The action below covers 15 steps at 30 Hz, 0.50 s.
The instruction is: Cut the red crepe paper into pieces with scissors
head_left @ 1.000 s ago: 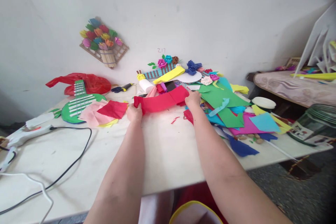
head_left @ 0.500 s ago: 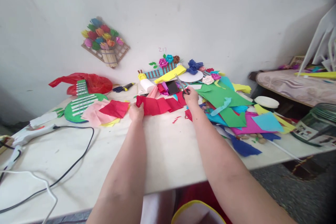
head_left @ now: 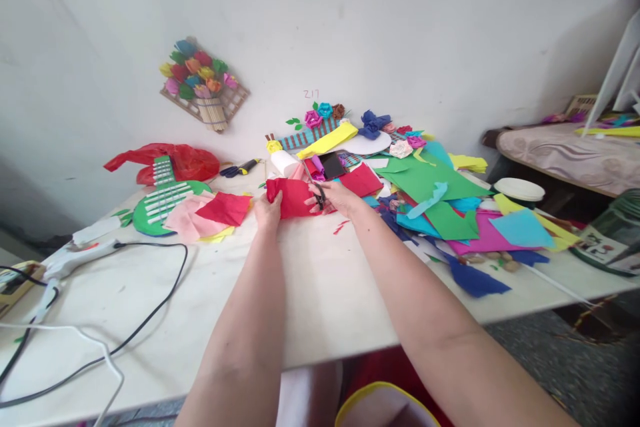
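Pinched between the thumb and fingers of my left hand (head_left: 269, 211) is the left end of a piece of red crepe paper (head_left: 295, 199), held just above the table. My right hand (head_left: 336, 199) grips a pair of scissors (head_left: 320, 197) by the black handles, at the paper's right end. The blades are mostly hidden behind the fingers and paper. A separate red paper piece (head_left: 361, 180) lies behind my right wrist. Small red scraps (head_left: 341, 227) rest on the table just below my right hand.
Coloured sheets, among them a green one (head_left: 425, 177), pile up on the right. A green guitar-shaped craft (head_left: 167, 197), a red bag (head_left: 195, 161) and pliers (head_left: 240, 167) are at left. A glue gun (head_left: 83, 255) trails a black cord. A glass jar (head_left: 613, 233) stands far right.
My right hand with the scissors has moved left, toward my left hand. The red strip between my hands is now shorter, and a separate red piece lies on the right.
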Each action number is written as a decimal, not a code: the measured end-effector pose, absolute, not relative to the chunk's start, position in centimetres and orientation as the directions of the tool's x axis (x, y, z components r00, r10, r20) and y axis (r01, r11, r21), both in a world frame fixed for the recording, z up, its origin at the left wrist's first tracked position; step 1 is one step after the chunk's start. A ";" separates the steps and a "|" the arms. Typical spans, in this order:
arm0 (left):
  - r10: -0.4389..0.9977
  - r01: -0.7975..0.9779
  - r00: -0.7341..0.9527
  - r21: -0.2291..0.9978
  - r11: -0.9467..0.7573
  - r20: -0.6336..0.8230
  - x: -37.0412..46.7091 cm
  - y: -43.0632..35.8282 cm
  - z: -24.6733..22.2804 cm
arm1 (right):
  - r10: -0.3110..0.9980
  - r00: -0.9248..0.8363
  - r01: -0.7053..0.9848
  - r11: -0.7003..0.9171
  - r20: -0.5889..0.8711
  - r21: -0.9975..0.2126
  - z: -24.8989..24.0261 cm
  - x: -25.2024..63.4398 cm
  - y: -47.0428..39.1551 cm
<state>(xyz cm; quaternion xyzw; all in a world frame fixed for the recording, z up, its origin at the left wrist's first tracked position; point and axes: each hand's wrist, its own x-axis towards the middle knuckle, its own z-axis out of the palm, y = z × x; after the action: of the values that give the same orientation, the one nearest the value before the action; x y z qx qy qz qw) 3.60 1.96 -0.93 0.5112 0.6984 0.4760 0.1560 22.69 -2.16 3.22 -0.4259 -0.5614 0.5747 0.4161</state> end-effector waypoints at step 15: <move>0.867 0.480 -0.413 0.876 -0.052 0.278 3.7 2.6 -1.6 | 0.996 0.042 0.376 0.056 0.078 -0.925 1.6 21.9 -0.6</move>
<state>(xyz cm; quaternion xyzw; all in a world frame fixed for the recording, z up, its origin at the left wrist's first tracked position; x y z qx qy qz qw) 3.74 2.62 -1.60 0.5083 0.6625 0.5174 0.1873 21.87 -0.61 1.64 -0.5827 -0.5889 0.3637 0.4259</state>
